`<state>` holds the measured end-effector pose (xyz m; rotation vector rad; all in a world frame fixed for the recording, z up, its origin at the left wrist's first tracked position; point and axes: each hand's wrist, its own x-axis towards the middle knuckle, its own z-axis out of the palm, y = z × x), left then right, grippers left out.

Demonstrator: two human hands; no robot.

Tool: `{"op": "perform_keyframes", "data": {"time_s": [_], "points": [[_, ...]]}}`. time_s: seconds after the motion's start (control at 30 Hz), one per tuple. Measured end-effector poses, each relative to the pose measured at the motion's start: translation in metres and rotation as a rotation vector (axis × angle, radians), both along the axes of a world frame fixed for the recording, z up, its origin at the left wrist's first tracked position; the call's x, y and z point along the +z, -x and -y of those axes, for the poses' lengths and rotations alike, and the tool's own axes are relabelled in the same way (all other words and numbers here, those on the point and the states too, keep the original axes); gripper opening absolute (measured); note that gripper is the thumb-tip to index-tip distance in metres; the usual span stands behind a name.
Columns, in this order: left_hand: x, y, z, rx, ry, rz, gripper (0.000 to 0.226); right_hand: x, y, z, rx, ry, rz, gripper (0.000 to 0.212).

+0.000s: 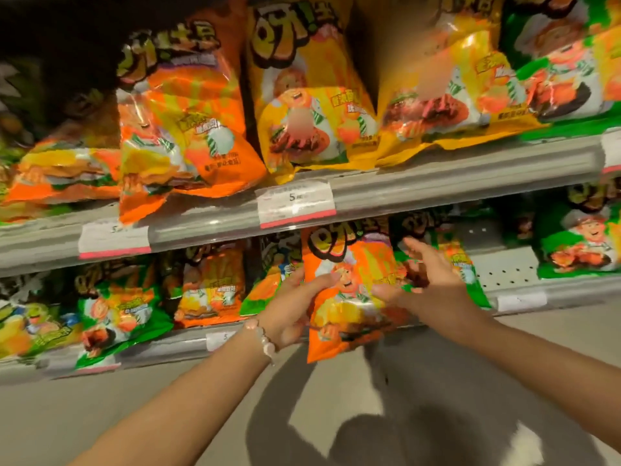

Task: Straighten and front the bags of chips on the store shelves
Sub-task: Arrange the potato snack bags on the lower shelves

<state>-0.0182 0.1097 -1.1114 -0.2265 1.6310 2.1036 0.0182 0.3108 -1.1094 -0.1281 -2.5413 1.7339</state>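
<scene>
An orange chip bag (349, 297) stands upright in front of the lower shelf (161, 348). My left hand (295, 307) grips its left edge, thumb across the front. My right hand (416, 280) is at the bag's right side with straight fingers spread, touching it and the green bag (470, 284) behind. On the upper shelf (437, 176), orange bags (188, 129) slump forward over the edge at left, yellow bags (309, 105) stand in the middle, and green bags (564, 72) stand at right.
Price tags (295, 203) hang on the shelf rails. Green and orange bags (121, 307) fill the lower shelf at left; a bare perforated patch (507, 267) shows at right beside another green bag (581, 243). The floor (100, 415) lies below, with my shadow on it.
</scene>
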Motion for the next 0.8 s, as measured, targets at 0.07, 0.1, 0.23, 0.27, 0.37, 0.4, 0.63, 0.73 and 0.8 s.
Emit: {"op": "perform_keyframes", "data": {"time_s": [0.07, 0.1, 0.23, 0.27, 0.37, 0.4, 0.63, 0.73, 0.8], "points": [[-0.004, 0.0, 0.013, -0.046, -0.009, -0.017, 0.049, 0.001, 0.0, 0.005, 0.097, 0.123, 0.225, 0.115], [-0.006, 0.0, 0.018, -0.069, -0.002, -0.04, 0.05, 0.001, 0.0, 0.008, 0.154, 0.209, 0.324, 0.119], [-0.015, 0.0, 0.033, -0.149, 0.013, -0.107, 0.052, -0.011, 0.002, 0.014, 0.285, 0.334, 0.391, 0.097], [-0.016, -0.002, 0.035, -0.162, 0.024, -0.115, 0.047, -0.014, 0.001, 0.014, 0.292, 0.345, 0.36, 0.089], [-0.021, -0.005, 0.042, -0.187, 0.101, -0.154, 0.051, -0.018, 0.001, 0.014, 0.23, 0.354, 0.282, 0.076], [-0.019, -0.006, 0.044, -0.162, 0.099, -0.171, 0.058, -0.018, 0.002, 0.014, 0.207, 0.349, 0.257, 0.074], [-0.039, 0.041, 0.078, 0.319, 0.997, -0.536, 0.076, -0.011, 0.005, -0.003, 0.14, 0.368, 0.096, 0.061], [-0.053, 0.058, 0.082, 0.157, 1.097, -0.377, 0.105, -0.013, 0.008, -0.01, 0.097, 0.373, 0.077, 0.059], [-0.063, 0.063, 0.083, 0.1, 1.025, -0.276, 0.11, -0.012, 0.009, -0.013, 0.08, 0.377, 0.076, 0.058]]}}
